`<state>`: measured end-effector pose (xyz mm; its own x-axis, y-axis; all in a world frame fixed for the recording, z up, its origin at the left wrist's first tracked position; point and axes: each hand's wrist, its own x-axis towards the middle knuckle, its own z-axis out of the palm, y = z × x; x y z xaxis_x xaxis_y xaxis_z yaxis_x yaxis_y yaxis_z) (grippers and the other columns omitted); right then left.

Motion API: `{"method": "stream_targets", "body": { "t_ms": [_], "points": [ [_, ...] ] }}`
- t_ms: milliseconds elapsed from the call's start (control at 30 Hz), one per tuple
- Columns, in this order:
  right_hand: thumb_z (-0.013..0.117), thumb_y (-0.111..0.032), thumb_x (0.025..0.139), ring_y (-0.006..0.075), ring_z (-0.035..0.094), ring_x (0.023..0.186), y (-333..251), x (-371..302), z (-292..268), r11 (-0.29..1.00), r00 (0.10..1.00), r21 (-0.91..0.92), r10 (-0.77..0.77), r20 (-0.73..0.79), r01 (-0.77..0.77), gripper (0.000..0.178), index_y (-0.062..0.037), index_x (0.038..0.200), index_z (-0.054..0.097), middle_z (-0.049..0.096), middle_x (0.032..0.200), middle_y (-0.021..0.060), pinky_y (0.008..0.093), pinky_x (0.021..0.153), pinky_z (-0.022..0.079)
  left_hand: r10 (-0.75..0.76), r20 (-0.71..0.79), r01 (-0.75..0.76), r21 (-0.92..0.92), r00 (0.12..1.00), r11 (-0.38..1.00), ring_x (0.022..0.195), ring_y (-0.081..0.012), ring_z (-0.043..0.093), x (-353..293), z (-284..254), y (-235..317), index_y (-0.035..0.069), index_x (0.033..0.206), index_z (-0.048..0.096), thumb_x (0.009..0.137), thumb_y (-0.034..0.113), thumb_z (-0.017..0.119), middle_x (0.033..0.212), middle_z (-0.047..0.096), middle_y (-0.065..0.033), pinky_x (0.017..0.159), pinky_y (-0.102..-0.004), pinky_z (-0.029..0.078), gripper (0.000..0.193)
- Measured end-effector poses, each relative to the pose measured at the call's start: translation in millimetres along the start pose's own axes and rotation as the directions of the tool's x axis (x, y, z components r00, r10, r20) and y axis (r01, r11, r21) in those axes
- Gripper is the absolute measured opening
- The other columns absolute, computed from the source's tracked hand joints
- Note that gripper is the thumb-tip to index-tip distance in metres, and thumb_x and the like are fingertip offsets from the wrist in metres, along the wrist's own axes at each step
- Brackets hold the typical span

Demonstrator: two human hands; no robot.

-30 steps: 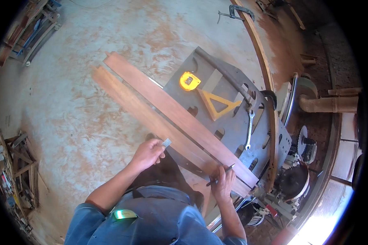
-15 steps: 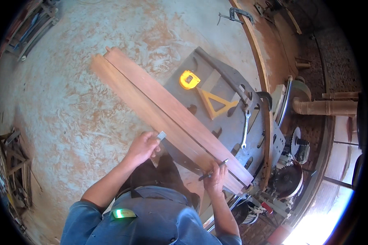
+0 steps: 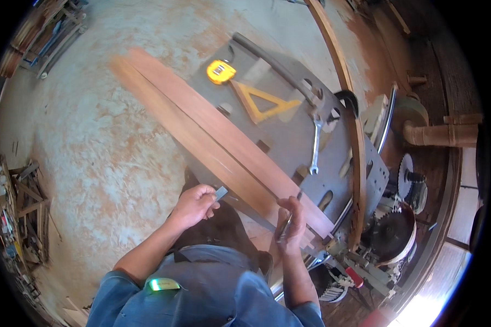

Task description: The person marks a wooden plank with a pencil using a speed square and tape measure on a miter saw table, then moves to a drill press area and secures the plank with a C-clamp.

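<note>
Two long wooden planks lie side by side, slanting from far left to near right: a yellowish-brown plank (image 3: pixel 199 146) nearer me and a pinkish one (image 3: pixel 223 136) beyond. My left hand (image 3: pixel 192 208) is closed on a small flat grey block (image 3: pixel 221 192) beside the near plank's edge. Over the planks' near right end is my right hand (image 3: pixel 292 224), its fingers round a slim dark pen-like rod (image 3: pixel 284 231) held steeply. Whether it is a pen or a pencil, I cannot tell.
Beneath the planks is a grey metal table (image 3: pixel 278 147) with slots. On it lie a yellow tape measure (image 3: pixel 220 72), a yellow triangular square (image 3: pixel 259 103) and a wrench (image 3: pixel 316 146). A long wooden strip (image 3: pixel 356 136) crosses its right side, near toothed saw blades (image 3: pixel 390 235).
The view has shifted, so the table and its tools appear farther up and left. In my right hand the rod has turned from slanting across to nearly upright. My left hand still grips the block.
</note>
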<state>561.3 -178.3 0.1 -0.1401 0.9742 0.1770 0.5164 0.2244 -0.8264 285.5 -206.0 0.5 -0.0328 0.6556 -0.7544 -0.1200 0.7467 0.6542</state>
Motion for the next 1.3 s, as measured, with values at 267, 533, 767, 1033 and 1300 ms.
{"method": "stream_targets", "body": {
  "t_ms": [267,533,767,1033,1300],
  "points": [
    [0.051,-0.012,0.1,0.0196,0.067,0.085,9.8,-3.2,-53.6,0.916,0.934,0.184,0.35,0.07,-0.357,0.023,0.004,0.111,0.064,0.066,0.084,0.0116,0.0344,0.086,0.05,0.017,0.002,-0.017,0.078,1.0,0.997,0.063,-0.011,0.064,-7.5,55.7,-15.9,0.001,0.107,0.063,0.098,0.015,0.053,0.088,0.071,-0.0088,0.053,-0.0261,0.052,0.019],
    [0.058,-0.011,0.096,0.0172,0.065,0.08,-5.8,-1.5,-46.7,0.837,0.891,0.306,0.436,0.129,-0.454,0.02,0.0031,0.109,0.065,0.068,0.085,0.0091,0.0316,0.08,0.05,0.003,-0.044,-0.001,0.05,0.999,0.999,0.061,-0.0089,0.063,-15.8,58.9,-13.6,0.004,0.109,0.065,0.097,0.014,0.057,0.086,0.072,-0.0065,0.052,-0.0247,0.051,0.017],
    [0.058,-0.01,0.096,0.0165,0.064,0.081,-3.2,8.6,-31.2,0.846,0.884,0.267,0.414,0.216,-0.462,0.02,0.0024,0.11,0.063,0.068,0.085,0.0089,0.0311,0.08,0.05,0.036,-0.128,-0.04,-0.035,0.991,0.999,0.06,-0.01,0.062,-12.1,23.2,-5.9,0.003,0.112,0.064,0.097,0.016,0.057,0.085,0.071,-0.0076,0.051,-0.0255,0.05,0.021],
    [0.062,-0.011,0.093,0.0154,0.064,0.08,-26.1,33.0,2.9,0.862,0.866,0.161,0.436,0.244,-0.48,0.019,0.0004,0.107,0.063,0.067,0.084,0.0074,0.0298,0.077,0.049,0.056,-0.195,-0.082,-0.13,0.979,0.988,0.054,-0.0077,0.059,9.2,-33.3,7.5,0.004,0.108,0.066,0.099,0.016,0.058,0.08,0.07,-0.0063,0.047,-0.0225,0.046,0.018],
    [0.062,-0.014,0.093,0.0149,0.063,0.079,-33.2,51.4,33.5,0.871,0.861,0.121,0.434,0.264,-0.476,0.016,-0.0005,0.102,0.063,0.068,0.083,0.0075,0.0306,0.077,0.049,0.042,-0.244,-0.089,-0.187,0.969,0.978,0.056,-0.0075,0.06,25.8,-83.9,26.8,0.004,0.107,0.065,0.099,0.014,0.058,0.08,0.07,-0.0059,0.047,-0.0232,0.047,0.015]
  ]
}}
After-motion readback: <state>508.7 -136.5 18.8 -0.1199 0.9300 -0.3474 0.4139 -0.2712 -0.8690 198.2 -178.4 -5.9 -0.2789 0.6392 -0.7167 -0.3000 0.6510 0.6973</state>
